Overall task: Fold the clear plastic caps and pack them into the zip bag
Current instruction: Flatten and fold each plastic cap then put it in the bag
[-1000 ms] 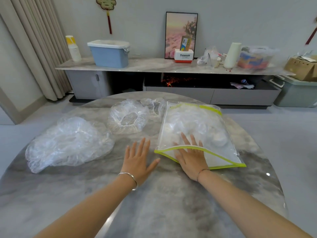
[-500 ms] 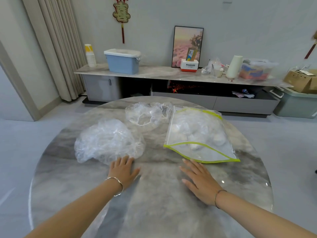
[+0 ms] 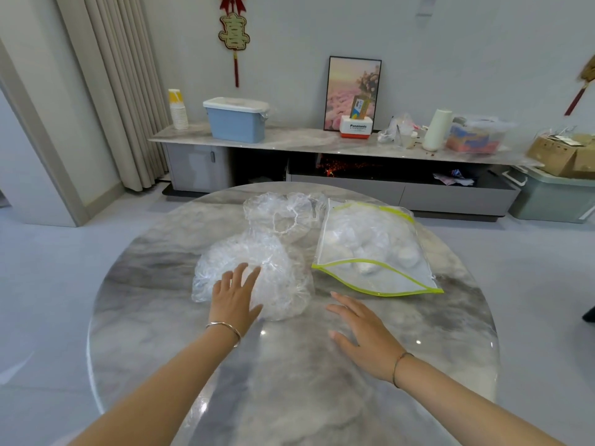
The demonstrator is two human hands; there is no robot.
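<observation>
A crumpled clear plastic cap (image 3: 273, 268) lies near the middle of the round marble table (image 3: 154, 300). My left hand (image 3: 233, 297) rests flat on its near left side, fingers straight and spread. Behind it lies a second clear cap (image 3: 283, 214) with a white elastic rim. To the right sits the zip bag (image 3: 370, 252), clear with a yellow-green edge, its mouth open toward me and several folded caps inside. My right hand (image 3: 363, 333) lies flat and open on the bare tabletop, a little in front of the bag's mouth.
Beyond the table runs a long low cabinet (image 3: 322, 146) holding a blue lidded bin (image 3: 236, 120), stacked paper cups (image 3: 177, 109), a framed picture (image 3: 352, 91) and boxes. A curtain (image 3: 122, 91) hangs at the left. Grey floor surrounds the table.
My right hand came off the zip bag and back onto the bare table. My left hand moved onto the large crumpled cap. The view has pulled back from the table.
</observation>
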